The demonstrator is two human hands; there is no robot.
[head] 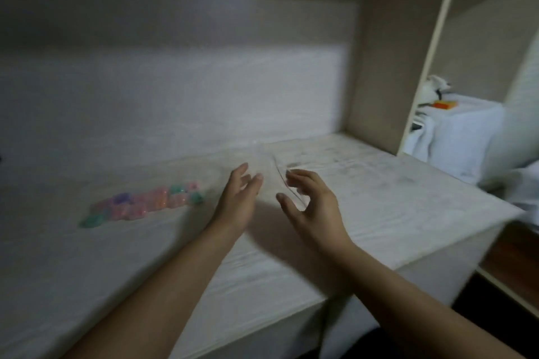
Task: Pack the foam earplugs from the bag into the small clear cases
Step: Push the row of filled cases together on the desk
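Observation:
The frame is motion-blurred. A clear plastic bag (269, 172) stands up off the white desk (364, 201) between my two hands. My left hand (239, 201) is just left of it with its fingers spread and its palm turned toward the bag. To the bag's right, my right hand (309, 204) curves its thumb and fingers around the bag's dark edge; blur hides whether they pinch it. A row of small cases and earplugs (145, 202) in pink, green and purple lies on the desk left of my left hand.
The desk sits in a beige alcove with a side panel (388, 67) at the right. The desk's right edge drops off near a white covered piece of furniture (458, 137) carrying an orange item (444, 104).

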